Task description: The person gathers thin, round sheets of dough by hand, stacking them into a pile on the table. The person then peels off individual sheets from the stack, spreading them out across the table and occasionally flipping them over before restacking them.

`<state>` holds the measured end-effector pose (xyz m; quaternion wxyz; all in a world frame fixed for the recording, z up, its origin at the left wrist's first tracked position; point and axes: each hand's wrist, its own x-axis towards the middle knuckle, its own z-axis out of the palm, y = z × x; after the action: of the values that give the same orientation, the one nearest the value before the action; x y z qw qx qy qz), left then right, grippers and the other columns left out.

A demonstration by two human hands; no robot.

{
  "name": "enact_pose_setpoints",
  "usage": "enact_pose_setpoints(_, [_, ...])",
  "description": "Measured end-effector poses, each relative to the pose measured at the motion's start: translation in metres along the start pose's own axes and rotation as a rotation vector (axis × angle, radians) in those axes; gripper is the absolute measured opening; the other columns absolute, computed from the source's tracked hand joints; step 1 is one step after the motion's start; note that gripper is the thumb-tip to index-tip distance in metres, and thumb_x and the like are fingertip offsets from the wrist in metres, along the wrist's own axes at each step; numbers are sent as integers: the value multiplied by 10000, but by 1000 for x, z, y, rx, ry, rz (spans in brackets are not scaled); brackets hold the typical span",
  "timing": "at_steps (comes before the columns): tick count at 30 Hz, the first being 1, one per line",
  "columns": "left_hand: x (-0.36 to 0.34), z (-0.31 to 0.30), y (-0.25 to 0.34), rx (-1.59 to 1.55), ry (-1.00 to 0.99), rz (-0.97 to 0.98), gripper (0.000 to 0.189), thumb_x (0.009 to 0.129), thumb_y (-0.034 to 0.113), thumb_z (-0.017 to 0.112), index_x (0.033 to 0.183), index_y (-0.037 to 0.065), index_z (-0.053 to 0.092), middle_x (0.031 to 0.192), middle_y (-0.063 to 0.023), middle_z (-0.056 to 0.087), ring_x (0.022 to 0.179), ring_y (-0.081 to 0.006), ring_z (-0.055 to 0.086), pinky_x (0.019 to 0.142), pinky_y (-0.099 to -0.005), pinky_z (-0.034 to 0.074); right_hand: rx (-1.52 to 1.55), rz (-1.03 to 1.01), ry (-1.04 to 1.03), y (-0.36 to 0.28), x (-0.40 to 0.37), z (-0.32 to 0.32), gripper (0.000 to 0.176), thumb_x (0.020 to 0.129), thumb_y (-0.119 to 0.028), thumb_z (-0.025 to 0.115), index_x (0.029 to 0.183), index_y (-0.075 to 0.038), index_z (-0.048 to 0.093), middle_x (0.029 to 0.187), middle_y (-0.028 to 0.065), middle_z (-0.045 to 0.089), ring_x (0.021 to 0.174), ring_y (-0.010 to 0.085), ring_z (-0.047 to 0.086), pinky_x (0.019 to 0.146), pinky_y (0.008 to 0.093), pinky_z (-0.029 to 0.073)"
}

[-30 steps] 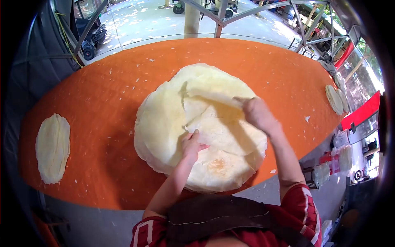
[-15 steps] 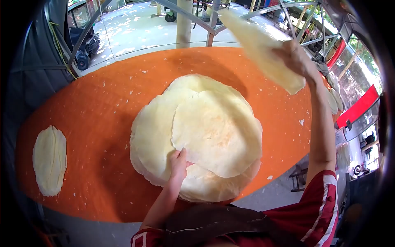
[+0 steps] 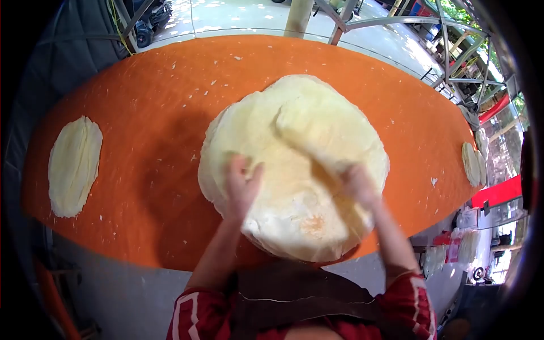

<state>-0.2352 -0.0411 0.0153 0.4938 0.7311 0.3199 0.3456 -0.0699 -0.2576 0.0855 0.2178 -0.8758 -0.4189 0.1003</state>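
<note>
A broad pile of thin, pale round sheets (image 3: 243, 136) lies on the orange table. Over its left part is my left hand (image 3: 242, 181), blurred, with fingers apart and nothing in them. My right hand (image 3: 360, 184), also blurred, is closed on the edge of the top sheet (image 3: 340, 136), which is partly lifted and curled over the pile's right half. Browned spots show on the sheet surface near the pile's front edge.
A folded pale sheet (image 3: 75, 167) lies at the left end of the orange table (image 3: 141, 113). More folded sheets (image 3: 471, 163) rest at its right end. Metal frame bars (image 3: 396, 21) and a post stand beyond the far edge.
My right hand has come down from the upper right to the pile. My left hand has let go of the sheet edge and opened. The view has shifted, showing more of the table's right end.
</note>
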Motion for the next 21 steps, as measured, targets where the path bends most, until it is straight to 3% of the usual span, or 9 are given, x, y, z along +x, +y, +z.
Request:
enact_pose_setpoints(1, [6, -17, -17, 414, 251, 130, 461, 706, 214, 723, 1013, -34, 486, 911, -128, 532, 754, -204, 530, 642, -343, 457, 23, 134, 13, 20, 16, -33, 134, 723, -69, 613, 838, -1, 606, 670, 99, 570, 600, 204, 520, 617, 318, 456])
enact_pose_setpoints(2, [14, -41, -25, 344, 121, -110, 465, 699, 217, 724, 1002, -43, 486, 920, -145, 535, 757, -208, 538, 633, -340, 455, -33, -20, 60, -9, 22, -86, 119, 744, -98, 605, 785, 13, 597, 550, 29, 517, 543, 160, 474, 554, 306, 434])
enact_pose_setpoints(3, [19, -60, -29, 272, -10, -347, 470, 693, 220, 726, 991, -52, 485, 929, -163, 538, 760, -211, 545, 625, -336, 453, -138, 2, 172, 2, 34, -108, 113, 758, -83, 578, 770, 28, 598, 509, 81, 487, 481, 194, 424, 511, 291, 415])
enact_pose_setpoints(6, [17, -77, -47, 116, -290, -527, 415, 739, 204, 679, 980, -69, 480, 950, -196, 540, 759, -215, 564, 609, -331, 459, -341, -184, 179, -120, 28, -147, 184, 726, 2, 508, 875, 45, 606, 603, 188, 511, 508, 272, 462, 523, 303, 432])
enact_pose_setpoints(9, [11, -78, -23, -202, -280, -543, 335, 792, 141, 604, 1011, -72, 467, 961, -205, 539, 767, -228, 587, 630, -336, 493, -406, -435, 166, -134, 21, -77, 524, 671, 95, 443, 1180, -7, 516, 1048, 220, 574, 914, 302, 599, 807, 332, 487])
enact_pose_setpoints(12, [8, -71, -14, -670, -167, -687, 230, 818, 65, 540, 993, -63, 464, 963, -181, 541, 785, -237, 598, 679, -358, 525, -525, -366, -291, -137, 21, 24, 489, 758, -39, 524, 1225, 57, 416, 1156, 222, 523, 1007, 328, 558, 819, 335, 492])
enact_pose_setpoints(14, [5, -65, -31, -766, -188, -562, 193, 825, 24, 522, 985, -49, 442, 976, -177, 540, 815, -249, 604, 722, -369, 533, -467, -389, -237, -116, 6, 80, 533, 778, -147, 567, 1231, 72, 391, 1160, 225, 514, 1013, 322, 556, 799, 368, 489])
enact_pose_setpoints(16, [0, -58, -27, -864, -170, -513, 189, 831, 15, 513, 992, -36, 429, 978, -173, 538, 816, -247, 605, 721, -366, 533, -540, -504, 69, -116, -17, 103, 630, 748, -214, 611, 1244, 88, 365, 1201, 248, 484, 1036, 342, 547, 844, 393, 467])
enact_pose_setpoints(21, [10, -60, -8, -866, -241, -369, 254, 825, 5, 516, 1047, -15, 394, 968, -145, 526, 860, -234, 587, 747, -376, 527, -228, -395, 194, -109, -15, 113, 575, 718, -197, 675, 1200, 35, 465, 1201, 220, 511, 1037, 350, 550, 867, 381, 458])
